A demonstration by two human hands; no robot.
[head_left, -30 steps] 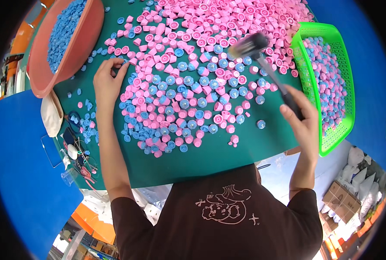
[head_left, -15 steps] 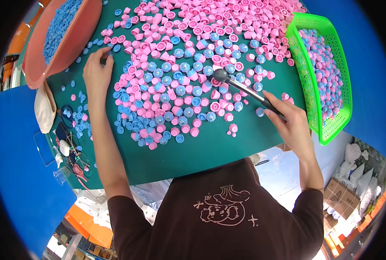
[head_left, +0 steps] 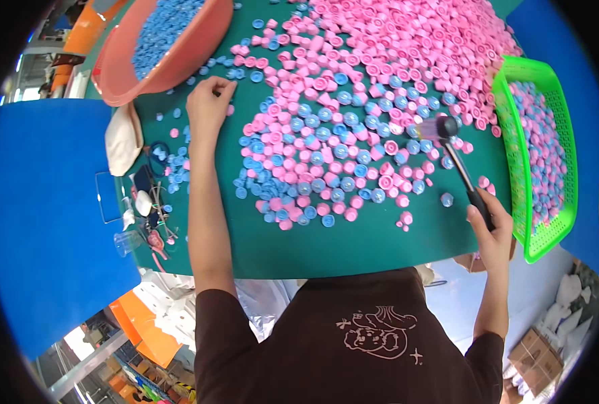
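Note:
My right hand (head_left: 493, 229) grips the black handle of a small hammer (head_left: 457, 165) with a silvery shaft. Its dark round head is over the right side of the scattered pieces, with a blurred purplish part at its left. Below it lie several small pink cups joined with blue caps (head_left: 378, 195). On the left, my left hand (head_left: 207, 104) rests low over the green table, fingers curled and thumb and forefinger close together. Whatever they may pinch is too small to make out. Loose blue caps (head_left: 256, 76) and a pink cup (head_left: 230, 110) lie beside its fingertips.
A tilted salmon basin (head_left: 121, 74) of blue caps stands at the far left. Pink cups (head_left: 407, 34) are heaped at the back. At right is a green basket (head_left: 525, 188) of pink-and-blue pieces. Cables and a plastic cup (head_left: 128, 242) lie near the table's left edge.
The whole view has shifted, so the table appears further right and lower. The hammer's shaft is more upright, its head now further right over the pieces. My left fingers have drawn together.

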